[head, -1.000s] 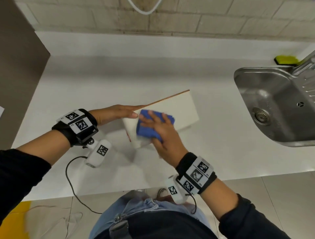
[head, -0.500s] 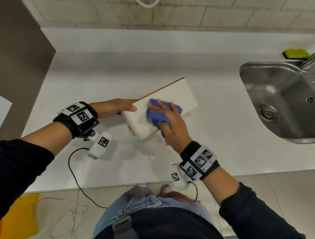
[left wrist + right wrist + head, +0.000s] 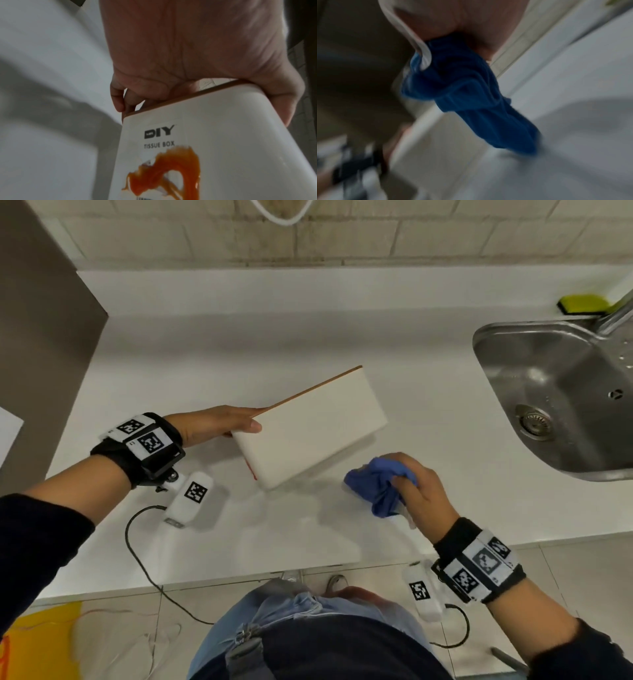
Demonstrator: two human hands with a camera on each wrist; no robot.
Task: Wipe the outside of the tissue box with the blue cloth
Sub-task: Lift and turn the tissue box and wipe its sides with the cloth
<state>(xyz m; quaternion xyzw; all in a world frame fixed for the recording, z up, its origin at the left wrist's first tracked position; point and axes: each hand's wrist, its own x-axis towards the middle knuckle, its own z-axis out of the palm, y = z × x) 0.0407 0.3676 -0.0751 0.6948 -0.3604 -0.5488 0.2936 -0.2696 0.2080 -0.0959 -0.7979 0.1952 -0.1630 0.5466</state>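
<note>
The white tissue box [image 3: 310,428] with a brown top edge is tilted over the white counter. My left hand [image 3: 219,426] grips its near-left end, thumb on the broad white face. In the left wrist view the box's end face [image 3: 197,155] reads "TISSUE BOX" and carries an orange smear, with my left hand [image 3: 188,67] curled over the brown rim. My right hand [image 3: 416,491] is off the box, to its right and nearer me, clutching the bunched blue cloth [image 3: 376,486]. The right wrist view is blurred; the blue cloth [image 3: 471,101] hangs from the hand.
A steel sink [image 3: 561,402] is set into the counter [image 3: 239,344] at the right, with a tap and a yellow-green sponge [image 3: 582,304] behind it. A brown panel [image 3: 41,320] bounds the counter on the left. The counter's front edge runs just before my body.
My right hand with the blue cloth has left the box's broad face and moved right and toward me. The left hand keeps hold of the box.
</note>
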